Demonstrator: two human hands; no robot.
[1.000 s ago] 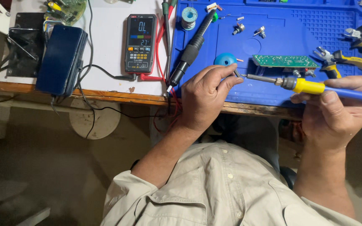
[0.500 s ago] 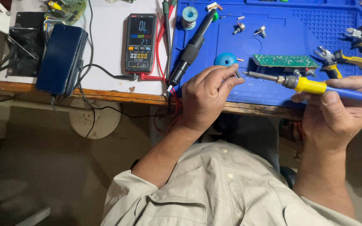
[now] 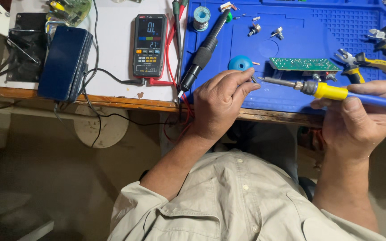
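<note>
My left hand (image 3: 222, 100) pinches a small metal component (image 3: 254, 78) between thumb and fingertips over the near edge of the blue work mat (image 3: 291, 44). My right hand (image 3: 358, 120) grips a soldering iron (image 3: 331, 91) with a yellow and blue handle; its tip points left and sits right beside the component. A green circuit board (image 3: 304, 64) lies on the mat just behind the iron's tip, next to a round blue object (image 3: 240, 62).
A black desoldering tool (image 3: 204, 51) lies along the mat's left side. A multimeter (image 3: 149, 44) with red leads and a dark blue case (image 3: 64, 62) sit on the white surface to the left. Yellow-handled pliers (image 3: 371, 62), a solder spool (image 3: 201, 14) and small parts lie on the mat.
The soldering iron's tip has shifted slightly left, closer to the component held in my left hand. Both hands otherwise stay in place.
</note>
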